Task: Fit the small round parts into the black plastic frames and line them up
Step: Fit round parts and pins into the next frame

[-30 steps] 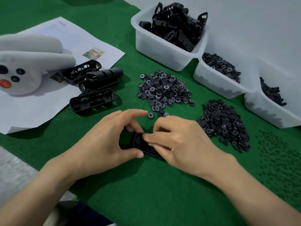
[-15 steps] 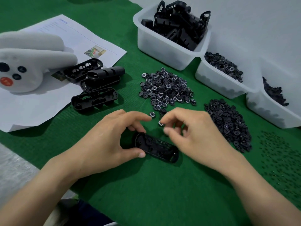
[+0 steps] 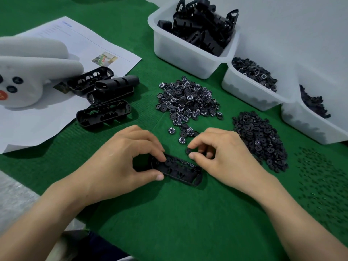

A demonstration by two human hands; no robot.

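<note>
A black plastic frame [image 3: 178, 169] lies on the green mat in front of me. My left hand [image 3: 120, 159] grips its left end between thumb and fingers, one fingertip on a round part seated inside. My right hand [image 3: 224, 155] hovers just above the frame's right half and pinches a small black round part [image 3: 188, 151] between thumb and forefinger. A pile of numbered round wheels [image 3: 188, 100] lies just beyond both hands, with a few loose wheels [image 3: 181, 139] near my fingertips.
Several other black frames [image 3: 103, 112] lie at the left, partly on a white paper [image 3: 28, 125] beside a grey plush toy [image 3: 28, 76]. A second pile of black washers [image 3: 261, 140] and tiny pins [image 3: 323, 178] lie at right. White bins [image 3: 169, 48] stand behind.
My right hand lifted off the frame, reached to the loose wheels, picked one up and now brings it back toward the frame. The left hand kept its hold.
</note>
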